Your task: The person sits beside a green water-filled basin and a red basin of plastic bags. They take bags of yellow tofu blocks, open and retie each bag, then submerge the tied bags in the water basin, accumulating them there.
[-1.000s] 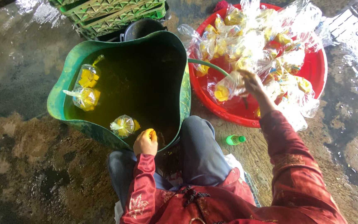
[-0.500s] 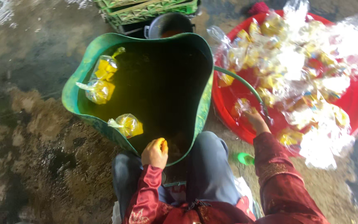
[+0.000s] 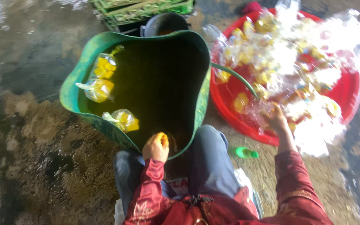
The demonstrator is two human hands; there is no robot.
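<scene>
My left hand [image 3: 156, 146] is curled tight on a small yellow piece [image 3: 161, 139] at the near rim of the green tub [image 3: 73, 83], while my right hand [image 3: 275, 121] spreads its fingers over the clear packets [image 3: 271, 89] heaped in the red basin [image 3: 351, 89]. Best, I reckon, to pinch one packet by its knotted top, so the slippery pile stays put.

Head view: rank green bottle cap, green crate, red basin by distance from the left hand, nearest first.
From the left hand:
1. Green bottle cap, on the ground to its right.
2. Red basin, farther right, holding clear bags.
3. Green crate, at the top, beyond the green tub.
</scene>
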